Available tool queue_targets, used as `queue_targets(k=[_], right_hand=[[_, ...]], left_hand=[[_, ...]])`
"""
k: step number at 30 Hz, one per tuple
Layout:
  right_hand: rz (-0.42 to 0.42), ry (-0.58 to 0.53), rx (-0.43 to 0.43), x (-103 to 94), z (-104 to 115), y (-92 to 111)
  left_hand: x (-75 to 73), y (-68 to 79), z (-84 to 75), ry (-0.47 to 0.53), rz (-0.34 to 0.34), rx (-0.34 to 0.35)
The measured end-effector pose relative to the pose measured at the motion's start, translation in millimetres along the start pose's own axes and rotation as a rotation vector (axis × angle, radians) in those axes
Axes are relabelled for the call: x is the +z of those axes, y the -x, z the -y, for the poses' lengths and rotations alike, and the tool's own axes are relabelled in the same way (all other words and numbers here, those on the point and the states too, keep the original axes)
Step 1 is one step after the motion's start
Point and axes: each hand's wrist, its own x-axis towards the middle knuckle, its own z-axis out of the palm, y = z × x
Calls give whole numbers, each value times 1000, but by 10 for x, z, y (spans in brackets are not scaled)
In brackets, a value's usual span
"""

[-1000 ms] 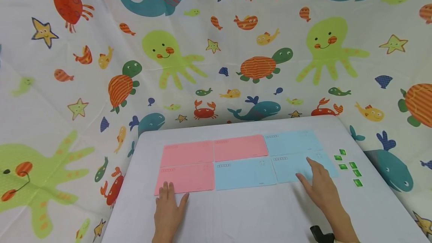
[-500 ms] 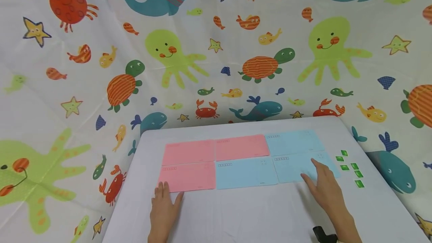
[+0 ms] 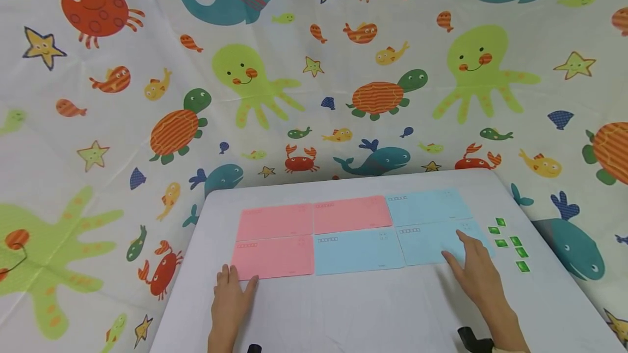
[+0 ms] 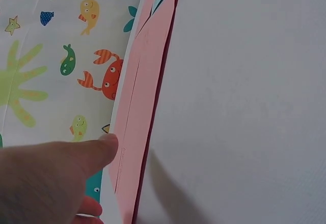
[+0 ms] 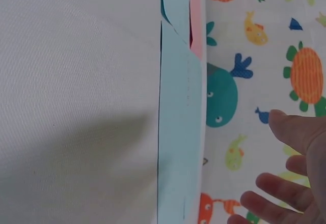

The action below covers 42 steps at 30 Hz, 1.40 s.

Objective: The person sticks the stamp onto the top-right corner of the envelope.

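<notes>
Three pink envelopes and three blue envelopes lie flat in two rows. My left hand [image 3: 228, 303] is at the front left corner of the near-left pink envelope [image 3: 273, 257], fingers extended and thumb spread. In the left wrist view its thumb [image 4: 97, 155] appears beside that pink envelope; contact cannot be told. My right hand [image 3: 479, 277] is over the near edge of the near-right blue envelope [image 3: 427, 247], casting a shadow on the table. The right wrist view has its fingers [image 5: 275, 186] loosely spread, holding nothing.
Several small green stamp-like pieces [image 3: 515, 241] lie right of the envelopes. Another blue envelope [image 3: 358, 255] sits in the middle of the near row. The white table [image 3: 353, 315] backs onto a sea-animal print curtain [image 3: 314, 91].
My left hand has slid left along the near pink envelope's front edge to its corner. My right hand has shifted slightly right. The envelopes and green pieces keep their places.
</notes>
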Motion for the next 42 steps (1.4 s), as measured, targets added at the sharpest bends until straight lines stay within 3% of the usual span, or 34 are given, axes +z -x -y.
queue_targets(k=[22,42], right_hand=[[-38,2,-5,6,-134,-60],[6,10,100,-73,-346,-87]], left_hand=[[19,-140,96,29,3,-17],[84,-208,175,0,16,-31]])
